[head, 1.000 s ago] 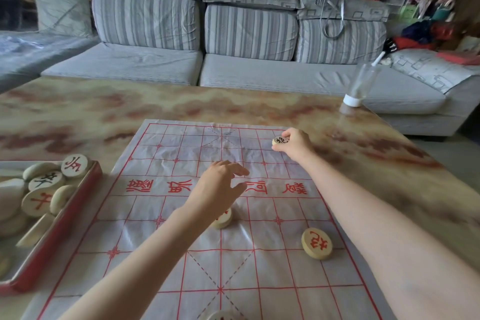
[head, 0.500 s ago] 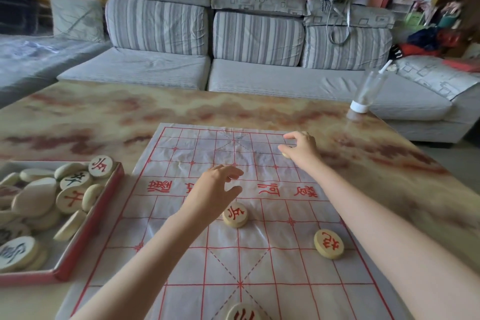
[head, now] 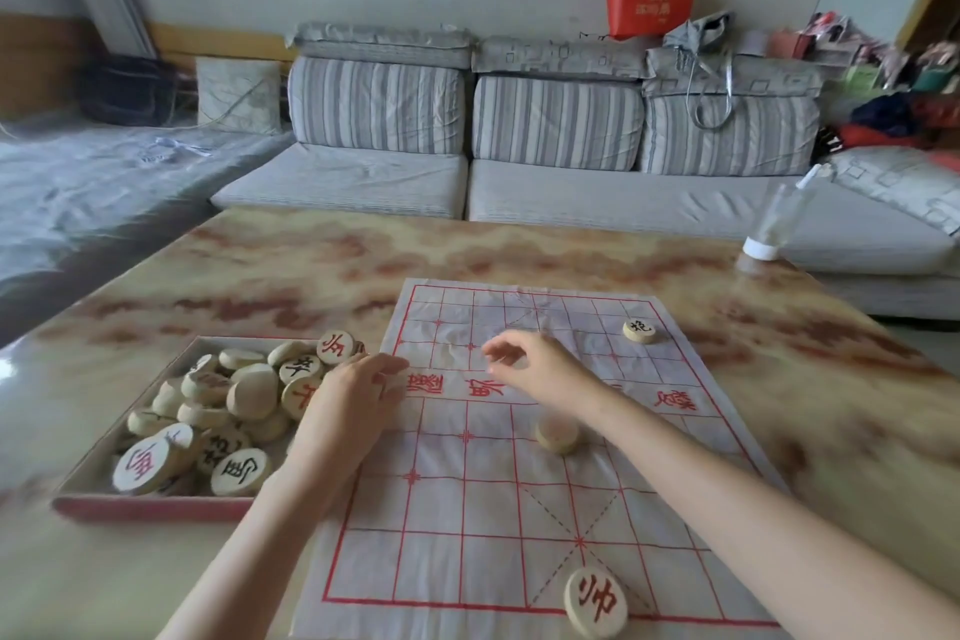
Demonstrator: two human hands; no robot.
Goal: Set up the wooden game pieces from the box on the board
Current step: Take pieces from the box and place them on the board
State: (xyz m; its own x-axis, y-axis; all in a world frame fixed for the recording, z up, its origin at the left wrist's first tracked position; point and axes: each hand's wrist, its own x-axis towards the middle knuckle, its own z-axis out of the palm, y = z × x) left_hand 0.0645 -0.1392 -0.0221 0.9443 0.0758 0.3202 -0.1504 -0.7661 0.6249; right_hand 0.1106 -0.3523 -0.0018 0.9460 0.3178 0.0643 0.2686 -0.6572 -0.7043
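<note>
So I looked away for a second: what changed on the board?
The right hand let go of the black-lettered piece on the far right of the board and drew back leftward. The left hand moved left to the box. The middle piece stayed put.

box (head: 83, 476) of pieces (head: 244, 392) left of board (head: 457, 509), three pieces on board, bottle (head: 774, 224) far right

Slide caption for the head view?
Left hand at the red-walled box of round wooden pieces; right hand empty above the white paper board.
</note>
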